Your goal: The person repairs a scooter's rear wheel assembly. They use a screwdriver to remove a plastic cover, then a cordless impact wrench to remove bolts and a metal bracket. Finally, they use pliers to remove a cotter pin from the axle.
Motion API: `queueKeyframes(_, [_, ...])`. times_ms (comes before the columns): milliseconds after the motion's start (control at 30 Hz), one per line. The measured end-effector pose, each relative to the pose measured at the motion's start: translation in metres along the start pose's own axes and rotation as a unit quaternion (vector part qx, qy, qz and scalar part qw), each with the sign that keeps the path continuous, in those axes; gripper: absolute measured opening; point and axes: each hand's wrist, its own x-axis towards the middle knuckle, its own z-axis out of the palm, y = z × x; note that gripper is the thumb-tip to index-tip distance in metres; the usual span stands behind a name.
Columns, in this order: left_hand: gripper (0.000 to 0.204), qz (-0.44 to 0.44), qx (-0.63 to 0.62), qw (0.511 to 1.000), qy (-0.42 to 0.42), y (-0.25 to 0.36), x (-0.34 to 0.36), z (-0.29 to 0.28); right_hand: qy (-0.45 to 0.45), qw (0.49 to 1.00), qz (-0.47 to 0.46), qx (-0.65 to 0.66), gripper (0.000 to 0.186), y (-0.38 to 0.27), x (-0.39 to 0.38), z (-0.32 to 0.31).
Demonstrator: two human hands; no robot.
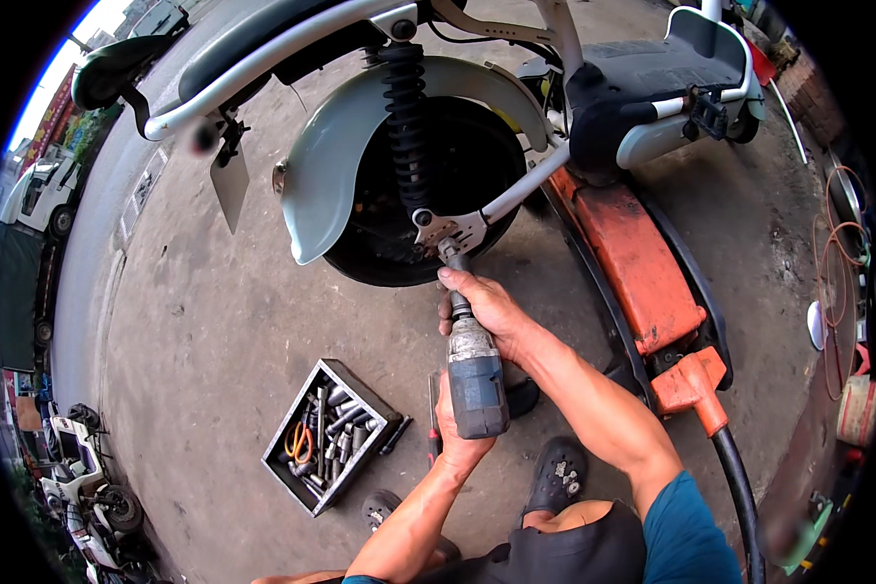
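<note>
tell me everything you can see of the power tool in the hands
The power tool has a blue-grey housing, a scuffed, metallic-looking front and a dark, narrow extension. It points forward, its tip at the metal bracket beside the wheel. The left hand holds it near the rear, its underside hidden; the right hand holds the extension. Whether it is running is unclear.

I look through the left of two head-worn fisheyes, facing steeply down and forward. The left hand [460,428], right hand [489,310] and drill [478,389] show near, around the middle; the bike [405,127] stands farther, and the road [92,255] bends along the left rim.
</note>
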Motion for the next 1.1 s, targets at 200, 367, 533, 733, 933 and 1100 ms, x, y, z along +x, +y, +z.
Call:
queueKeyframes(200, [0.060, -0.008, 0.104, 0.994, 0.026, 0.019, 0.025, -0.005, -0.097, 0.987, 0.028, 0.122, 0.042, -0.002, 0.027, -0.016])
queueKeyframes(367, [0.067, -0.084, 0.135, 0.987, -0.015, 0.046, 0.043, -0.009, -0.193, 0.954, 0.066, 0.221, 0.055, 0.003, 0.048, -0.030])
queueKeyframes(533, [0.067, -0.087, 0.224, 0.970, -0.036, 0.066, 0.051, -0.015, -0.135, 0.974, 0.052, 0.173, 0.056, 0.005, 0.053, -0.038])
queueKeyframes(733, [0.060, -0.095, 0.145, 0.985, -0.007, 0.048, 0.046, -0.009, -0.057, 0.984, 0.011, 0.170, 0.048, -0.001, 0.059, -0.037])
queueKeyframes(933, [0.052, -0.090, 0.136, 0.986, 0.024, 0.041, 0.046, 0.001, -0.002, 0.995, 0.004, 0.103, 0.043, -0.009, 0.057, -0.038])
queueKeyframes(1100, [0.047, -0.069, 0.139, 0.987, 0.031, 0.039, 0.047, 0.000, -0.038, 0.988, 0.008, 0.149, 0.044, -0.009, 0.057, -0.037])
